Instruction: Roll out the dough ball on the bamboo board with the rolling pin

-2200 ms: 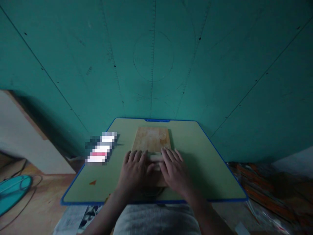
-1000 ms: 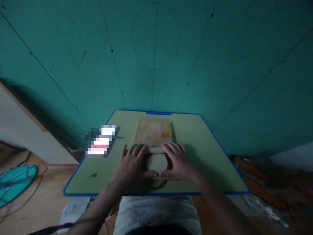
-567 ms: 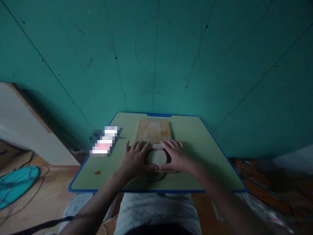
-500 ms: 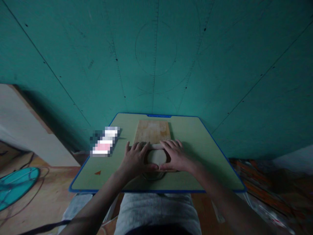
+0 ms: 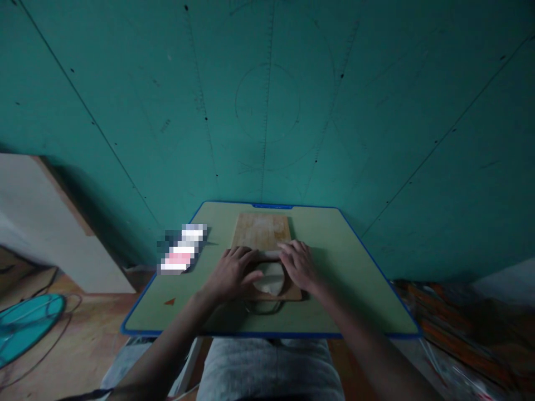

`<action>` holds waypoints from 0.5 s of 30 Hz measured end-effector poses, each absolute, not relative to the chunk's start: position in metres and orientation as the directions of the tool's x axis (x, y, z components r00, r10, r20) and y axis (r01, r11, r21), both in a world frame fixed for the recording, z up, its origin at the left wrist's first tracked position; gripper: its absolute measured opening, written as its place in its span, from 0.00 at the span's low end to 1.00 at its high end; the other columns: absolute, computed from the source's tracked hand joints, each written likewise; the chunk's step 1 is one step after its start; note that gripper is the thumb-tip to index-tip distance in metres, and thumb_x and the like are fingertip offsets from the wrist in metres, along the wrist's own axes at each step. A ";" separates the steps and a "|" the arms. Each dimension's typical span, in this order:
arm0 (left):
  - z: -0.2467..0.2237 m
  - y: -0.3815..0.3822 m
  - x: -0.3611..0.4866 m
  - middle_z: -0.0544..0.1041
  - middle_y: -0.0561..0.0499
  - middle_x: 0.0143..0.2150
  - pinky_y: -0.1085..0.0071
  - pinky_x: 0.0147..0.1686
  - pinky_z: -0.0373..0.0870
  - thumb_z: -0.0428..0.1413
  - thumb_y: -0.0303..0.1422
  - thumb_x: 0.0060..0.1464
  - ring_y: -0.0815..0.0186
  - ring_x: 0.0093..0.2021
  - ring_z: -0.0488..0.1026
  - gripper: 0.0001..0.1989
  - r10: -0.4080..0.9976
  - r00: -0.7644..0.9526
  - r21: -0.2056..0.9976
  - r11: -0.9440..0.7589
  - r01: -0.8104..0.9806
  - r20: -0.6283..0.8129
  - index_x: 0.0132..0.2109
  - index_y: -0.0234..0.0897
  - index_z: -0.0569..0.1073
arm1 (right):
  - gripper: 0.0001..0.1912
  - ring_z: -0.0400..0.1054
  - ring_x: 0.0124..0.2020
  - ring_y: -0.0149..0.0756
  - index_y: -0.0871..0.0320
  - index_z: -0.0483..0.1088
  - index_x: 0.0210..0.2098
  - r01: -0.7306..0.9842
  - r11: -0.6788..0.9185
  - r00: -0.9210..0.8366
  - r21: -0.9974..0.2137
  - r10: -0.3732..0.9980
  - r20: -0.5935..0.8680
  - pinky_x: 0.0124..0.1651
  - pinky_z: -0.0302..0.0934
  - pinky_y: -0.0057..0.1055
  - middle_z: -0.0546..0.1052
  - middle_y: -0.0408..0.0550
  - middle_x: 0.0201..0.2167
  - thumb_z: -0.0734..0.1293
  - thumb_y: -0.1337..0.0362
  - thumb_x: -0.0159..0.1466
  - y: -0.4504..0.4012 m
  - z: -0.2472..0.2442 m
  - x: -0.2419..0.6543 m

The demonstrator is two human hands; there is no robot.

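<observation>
A pale, flat round of dough [image 5: 270, 278] lies on the near half of a wooden cutting board [image 5: 261, 228]. Just beyond the dough, a light rolling pin [image 5: 268, 255] lies crosswise. My left hand [image 5: 234, 273] has its fingers curled over the pin's left end, its thumb reaching across the dough's left edge. Over the right end, the fingers of my right hand [image 5: 298, 264] are bent round the pin, and its thumb is mostly hidden. Both pin ends are covered by my hands. The board's handle [image 5: 263, 309] points toward me.
The board rests on a small pale-green table [image 5: 346, 267] with a blue rim, close against a green wall [image 5: 267, 111]. A blurred-out, phone-like object [image 5: 181, 250] stands at the left. Nearer lies a small orange scrap [image 5: 169, 302]. A white panel [image 5: 62, 223] leans at far left.
Both thumbs have left the dough's near edge, which now shows. The fingers stay on the rolling pin. The camera view has tilted up slightly, so everything sits a little lower.
</observation>
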State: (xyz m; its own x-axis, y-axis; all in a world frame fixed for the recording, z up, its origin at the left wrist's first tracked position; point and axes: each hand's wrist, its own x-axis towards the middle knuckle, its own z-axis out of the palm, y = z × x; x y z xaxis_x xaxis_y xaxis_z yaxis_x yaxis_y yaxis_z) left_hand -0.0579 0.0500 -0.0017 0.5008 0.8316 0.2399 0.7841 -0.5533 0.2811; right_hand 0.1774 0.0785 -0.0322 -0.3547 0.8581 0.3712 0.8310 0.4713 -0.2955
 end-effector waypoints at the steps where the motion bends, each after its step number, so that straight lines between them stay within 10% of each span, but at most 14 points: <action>1: 0.000 0.048 -0.057 0.73 0.39 0.56 0.53 0.53 0.66 0.55 0.48 0.60 0.51 0.55 0.70 0.26 0.823 0.503 0.265 -0.563 0.783 0.262 0.60 0.38 0.69 | 0.18 0.66 0.51 0.42 0.55 0.72 0.52 0.831 0.476 -0.362 -0.288 0.855 0.371 0.56 0.58 0.40 0.74 0.52 0.47 0.55 0.59 0.73 0.079 -0.031 0.177; 8: -0.003 0.017 -0.031 0.76 0.43 0.50 0.58 0.50 0.69 0.57 0.34 0.60 0.56 0.50 0.72 0.12 0.723 0.574 0.228 -0.677 0.700 0.384 0.50 0.39 0.74 | 0.11 0.67 0.47 0.41 0.54 0.73 0.48 0.836 0.507 -0.441 -0.208 0.848 0.295 0.50 0.61 0.36 0.73 0.50 0.44 0.65 0.63 0.67 0.077 -0.019 0.197; 15: -0.015 0.018 -0.017 0.69 0.41 0.63 0.49 0.57 0.66 0.61 0.38 0.57 0.49 0.62 0.66 0.24 0.749 0.601 0.218 -0.659 0.720 0.279 0.60 0.45 0.71 | 0.14 0.70 0.39 0.41 0.55 0.73 0.42 0.892 0.314 -0.180 -0.325 0.907 0.381 0.40 0.63 0.33 0.74 0.52 0.39 0.57 0.60 0.71 0.081 -0.037 0.215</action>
